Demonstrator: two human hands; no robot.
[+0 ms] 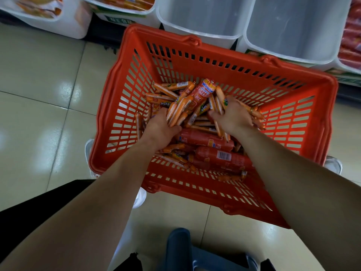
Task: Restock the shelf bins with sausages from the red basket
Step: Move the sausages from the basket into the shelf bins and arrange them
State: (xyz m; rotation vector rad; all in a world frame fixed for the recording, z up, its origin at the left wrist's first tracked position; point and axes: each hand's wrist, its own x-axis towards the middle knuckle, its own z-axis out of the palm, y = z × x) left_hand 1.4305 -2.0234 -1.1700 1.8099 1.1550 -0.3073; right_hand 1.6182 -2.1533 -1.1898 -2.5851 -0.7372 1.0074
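The red basket [273,83] stands in front of me, holding many small orange sausages [166,89] and a few thick red ones [207,138]. Both my hands are down inside it. My left hand [162,128] is closed around a bunch of small orange sausages. My right hand [233,116] grips another bunch, and a thick red sausage [202,93] is lifted between the two handfuls. Just beyond the basket sit two white shelf bins [205,14] [293,24], both bare inside.
At the top left are white bins [78,22] with packaged goods, and a bin of red sausages [351,42] is at the far right. Beige floor tiles [39,114] lie to the left. A dark blue stool [179,249] is below me.
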